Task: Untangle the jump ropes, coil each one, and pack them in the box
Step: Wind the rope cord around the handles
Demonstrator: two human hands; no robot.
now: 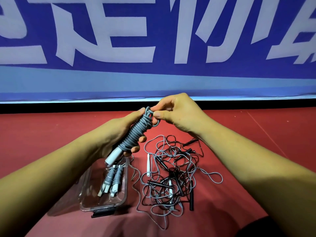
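Head: grey rope (136, 132) between fingers (159, 115)

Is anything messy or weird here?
Yes. Right of the box, grey and black ropes lie in one tangle on the red floor, handles poking out at all angles. The two coils in the box look neat.

Light is bright and fairly even, falling from above. The blue banner (153, 74) across the upper half looks soft and smeared, and its lower edge bows with wide-angle distortion. The red floor (51, 127) darkens in soft shadow toward the lower corners. Small glints show on the clear box (102, 205) at lower left. The centre is sharp.
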